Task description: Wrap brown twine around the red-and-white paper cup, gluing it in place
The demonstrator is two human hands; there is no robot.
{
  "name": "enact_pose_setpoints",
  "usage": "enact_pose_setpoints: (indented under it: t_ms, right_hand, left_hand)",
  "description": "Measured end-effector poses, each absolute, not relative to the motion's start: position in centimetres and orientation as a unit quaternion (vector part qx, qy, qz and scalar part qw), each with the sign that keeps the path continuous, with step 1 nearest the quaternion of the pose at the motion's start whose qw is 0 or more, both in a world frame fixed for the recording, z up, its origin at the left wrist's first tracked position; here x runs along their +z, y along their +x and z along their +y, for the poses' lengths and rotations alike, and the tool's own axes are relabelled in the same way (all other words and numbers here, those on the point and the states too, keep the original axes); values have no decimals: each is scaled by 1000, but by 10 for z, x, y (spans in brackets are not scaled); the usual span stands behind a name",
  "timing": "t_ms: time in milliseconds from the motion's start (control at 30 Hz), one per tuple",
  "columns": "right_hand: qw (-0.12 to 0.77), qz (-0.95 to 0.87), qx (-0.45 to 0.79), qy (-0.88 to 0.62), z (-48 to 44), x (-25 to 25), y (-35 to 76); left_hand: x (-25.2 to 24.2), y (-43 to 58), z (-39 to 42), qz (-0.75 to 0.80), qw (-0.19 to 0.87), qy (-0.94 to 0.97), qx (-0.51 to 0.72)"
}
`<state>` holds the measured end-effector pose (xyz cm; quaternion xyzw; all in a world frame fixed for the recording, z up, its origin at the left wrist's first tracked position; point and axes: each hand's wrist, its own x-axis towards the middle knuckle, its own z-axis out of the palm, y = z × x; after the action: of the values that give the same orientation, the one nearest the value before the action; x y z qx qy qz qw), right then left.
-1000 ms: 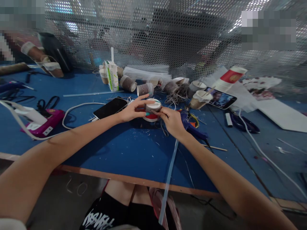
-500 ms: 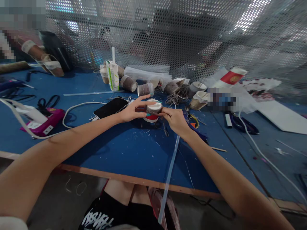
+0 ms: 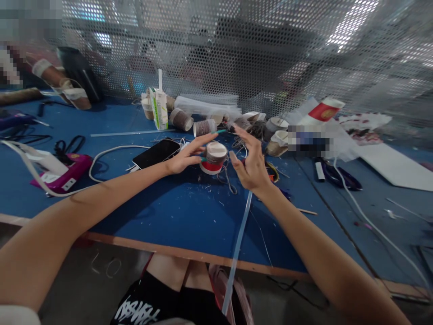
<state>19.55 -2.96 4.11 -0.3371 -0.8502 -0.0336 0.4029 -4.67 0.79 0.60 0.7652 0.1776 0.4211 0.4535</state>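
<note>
A paper cup (image 3: 213,169) stands upside down on the blue table, its upper part wound with grey-brown cord and its lower part red and white. To its left my left hand (image 3: 185,157) is open, fingers spread; the thumb tip is right at the cup's side, and I cannot tell if it touches. My right hand (image 3: 252,164) is open on the other side, apart from the cup, with nothing in it. A loose end of cord (image 3: 231,187) trails on the table beside the cup. Behind stand or lie cord-wrapped cups (image 3: 203,128).
A black phone (image 3: 157,152) lies to the left, near a magenta power strip (image 3: 64,176) with a white cable. A long clear strip (image 3: 239,243) hangs over the table's front edge. Scissors (image 3: 345,176) lie right. A drink carton (image 3: 158,108) and metal mesh stand behind.
Both hands have come off the cord-wound part of the cup. My right hand has opened and moved right; my left fingers have lifted off the top. The cup stays in place.
</note>
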Motion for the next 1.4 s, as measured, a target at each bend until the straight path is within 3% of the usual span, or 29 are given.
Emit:
enact_pose_setpoints:
  t_ms: [300,567,700,1100,1400]
  right_hand:
    - [357,-867,-3,-347,-27,34,198]
    - [598,-676,118,-413,-20,35,192]
    - [648,-600,172,-437,-8,35,196]
    - [652,-589,273,-392,-7,36,193]
    - [548,-753,89,-353,-16,34,196]
  left_hand:
    - [2,-40,16,321,460,581,590]
    - [2,-39,19,412,420,506,631]
    - [3,-37,18,409,444,496,624]
    - [10,-35,10,430,451,468,627]
    - [12,-33,8,456,414,493,614]
